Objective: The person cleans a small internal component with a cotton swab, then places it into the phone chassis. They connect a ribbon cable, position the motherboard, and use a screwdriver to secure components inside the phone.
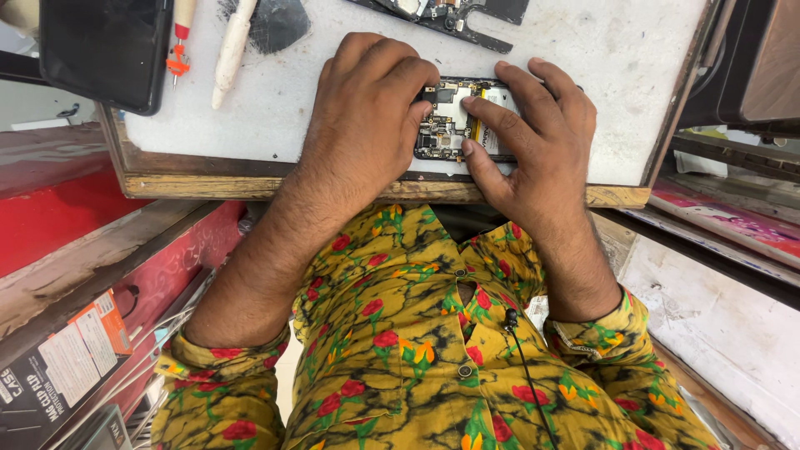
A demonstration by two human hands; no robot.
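I see an opened phone (457,121) lying flat at the near edge of the white work board (583,75), back cover off, circuit board and battery exposed. Its long axis runs left to right, parallel to the board's near wooden edge (250,185).

Left hand (367,117): it lies palm down over the phone's left end, fingers curled together, fingertips on the upper left corner of the exposed electronics. It presses rather than grips; nothing is clamped inside it that I can see.

Right hand (533,133): it lies on the phone's right part. Fingers are spread apart; the index fingertip and thumb tip point left onto the circuit area near the battery edge. Whether a small part is pinched between them is too small to tell.

Both hands touch the phone. The exposed circuit section lies between them, just left of the right fingertips.

Edges and room:
- Near side: the phone is just beside the board's edge, so little room remains toward me.
- Far side: open white surface, then a second dismantled phone frame (454,17).
- Far left: a cream-handled tool (232,50), a red-tipped screwdriver (179,42), a dark triangular pick (279,23) and a black phone (104,50) lying screen up, all well apart from the hands.
- Right: bare board up to its raised rim.
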